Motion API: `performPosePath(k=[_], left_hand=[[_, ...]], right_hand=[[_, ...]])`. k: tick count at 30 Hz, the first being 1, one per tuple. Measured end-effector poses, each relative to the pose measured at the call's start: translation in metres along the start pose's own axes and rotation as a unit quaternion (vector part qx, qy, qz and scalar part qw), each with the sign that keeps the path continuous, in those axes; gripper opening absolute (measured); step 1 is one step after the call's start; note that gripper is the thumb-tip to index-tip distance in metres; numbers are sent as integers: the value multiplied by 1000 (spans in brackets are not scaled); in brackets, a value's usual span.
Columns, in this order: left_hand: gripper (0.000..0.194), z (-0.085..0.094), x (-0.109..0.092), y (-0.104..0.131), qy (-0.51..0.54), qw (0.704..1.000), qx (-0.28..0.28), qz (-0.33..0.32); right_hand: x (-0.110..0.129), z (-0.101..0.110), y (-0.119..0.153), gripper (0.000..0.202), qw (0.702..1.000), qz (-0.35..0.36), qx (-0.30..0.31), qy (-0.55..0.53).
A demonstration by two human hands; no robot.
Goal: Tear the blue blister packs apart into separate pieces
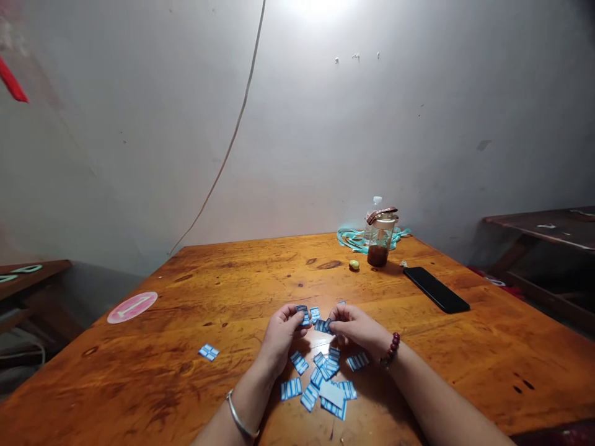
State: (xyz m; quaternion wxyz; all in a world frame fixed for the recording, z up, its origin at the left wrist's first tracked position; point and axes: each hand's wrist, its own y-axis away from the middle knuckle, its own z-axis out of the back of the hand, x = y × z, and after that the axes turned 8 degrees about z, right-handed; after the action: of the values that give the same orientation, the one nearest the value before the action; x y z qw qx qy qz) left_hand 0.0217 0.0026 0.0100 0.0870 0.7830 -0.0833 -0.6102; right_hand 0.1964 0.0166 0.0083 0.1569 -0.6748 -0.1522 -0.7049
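Between thumb and fingers, my left hand (282,334) pinches a small blue-and-white striped card (304,314). My right hand (349,324), wearing a dark red bead bracelet (393,348), is closed on another striped card (321,326) just to the right. Behind the two hands lies one more such card (315,314). Several loose cards (310,397) overlap on the table between my forearms, and one with a plain pale face (331,393) rests on top of them. Apart from the rest, a single card (209,352) lies left of my left hand.
A black phone (436,289) lies at the right. Farther back stand a strapped jar of dark liquid (378,248), a clear bottle (377,202), turquoise ribbon (348,239) and a small yellowish round object (354,265). A pink numbered sticker (132,307) marks the wooden table (223,279) at left.
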Motion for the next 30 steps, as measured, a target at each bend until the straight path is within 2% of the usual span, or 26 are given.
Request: performPosePath(k=[4,11,15,18,21,24,26,30], left_hand=[[17,-7,7,2,17,1000,23,-3],[24,-12,11,3,52,998,15,38],[29,-12,11,3,63,996,45,40],[27,-12,13,0,57,997,47,23],[25,-10,14,-3,44,999,6,19],[23,-7,13,-5,36,999,-26,14],[22,-7,12,-4,21,1000,-20,4],[20,-11,13,-2,-11,1000,14,-2]], right_hand=[[1,-14,-3,17,995,9,-50,-82],[-11,-30,-10,20,990,52,-120,-56],[-13,-29,-11,20,985,57,-150,-65],[-12,-30,-11,18,986,57,-148,-52],[-10,-29,-11,15,989,57,-139,-15],[-7,-24,-9,15,981,114,-150,44],[-4,-22,-8,15,976,149,-141,70],[-6,-21,-6,16,974,167,-117,98]])
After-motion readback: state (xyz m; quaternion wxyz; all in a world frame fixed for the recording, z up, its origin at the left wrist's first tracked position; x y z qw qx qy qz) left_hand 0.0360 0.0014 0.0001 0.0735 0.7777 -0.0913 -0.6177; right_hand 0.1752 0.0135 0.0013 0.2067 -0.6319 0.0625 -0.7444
